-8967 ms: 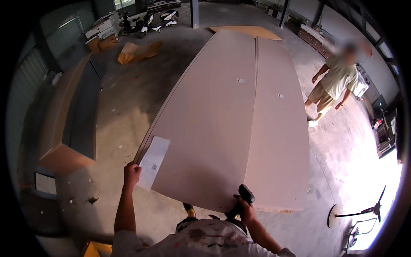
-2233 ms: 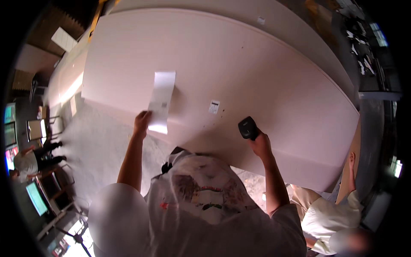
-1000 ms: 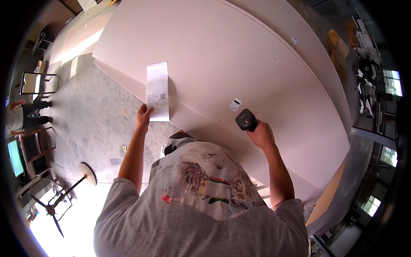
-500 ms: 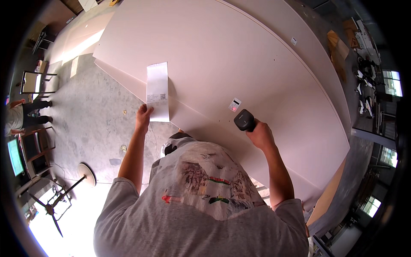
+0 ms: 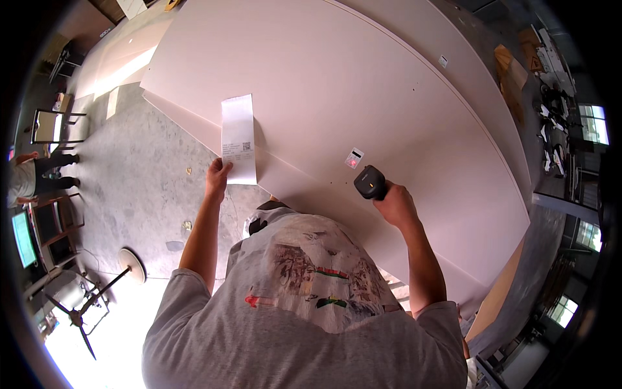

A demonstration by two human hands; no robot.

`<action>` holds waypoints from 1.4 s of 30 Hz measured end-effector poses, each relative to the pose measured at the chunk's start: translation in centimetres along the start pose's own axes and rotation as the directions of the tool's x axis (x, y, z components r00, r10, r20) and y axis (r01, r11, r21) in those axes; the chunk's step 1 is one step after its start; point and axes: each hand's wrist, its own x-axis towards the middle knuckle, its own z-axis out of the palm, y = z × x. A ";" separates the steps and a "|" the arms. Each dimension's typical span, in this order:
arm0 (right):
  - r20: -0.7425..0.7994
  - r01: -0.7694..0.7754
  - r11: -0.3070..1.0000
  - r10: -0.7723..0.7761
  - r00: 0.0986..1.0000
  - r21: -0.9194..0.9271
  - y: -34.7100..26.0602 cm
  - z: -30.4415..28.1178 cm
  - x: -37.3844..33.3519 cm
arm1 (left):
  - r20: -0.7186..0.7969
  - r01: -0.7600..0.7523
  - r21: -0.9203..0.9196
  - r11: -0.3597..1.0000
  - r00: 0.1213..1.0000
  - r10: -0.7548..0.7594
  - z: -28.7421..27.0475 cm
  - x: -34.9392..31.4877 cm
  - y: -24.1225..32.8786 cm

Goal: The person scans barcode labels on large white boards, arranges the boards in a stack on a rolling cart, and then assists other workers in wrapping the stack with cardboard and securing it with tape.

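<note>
A long white paper sheet (image 5: 238, 129) with printed lines and a square code is pinched at its lower left edge by my left hand (image 5: 217, 176). My right hand (image 5: 396, 204) is wrapped round a black handheld barcode scanner (image 5: 370, 183), whose grip is mostly hidden by the fingers. Just beyond the scanner's head, a small white label (image 5: 354, 157) sticks to a large pale panel (image 5: 298, 78). A reddish light spot falls on this label. The scanner is held apart from the label, and an orange light shows on its top.
More large panels lie under the top one; another small label (image 5: 443, 61) is on the far right panel (image 5: 466, 39). At left, a person (image 5: 32, 175) stands on the concrete floor (image 5: 142, 175) near a screen (image 5: 24, 240). A round-based stand (image 5: 133, 264) is at lower left.
An orange light now shows on the scanner, and the red spot on the label looks brighter. Both hands have kept nearly the same place.
</note>
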 end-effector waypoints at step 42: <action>-0.103 0.230 0.971 -0.224 0.969 0.061 1.4 -0.5 -0.6 | -0.410 0.403 0.450 0.797 0.886 -0.216 -10.2 -16.9 -14.6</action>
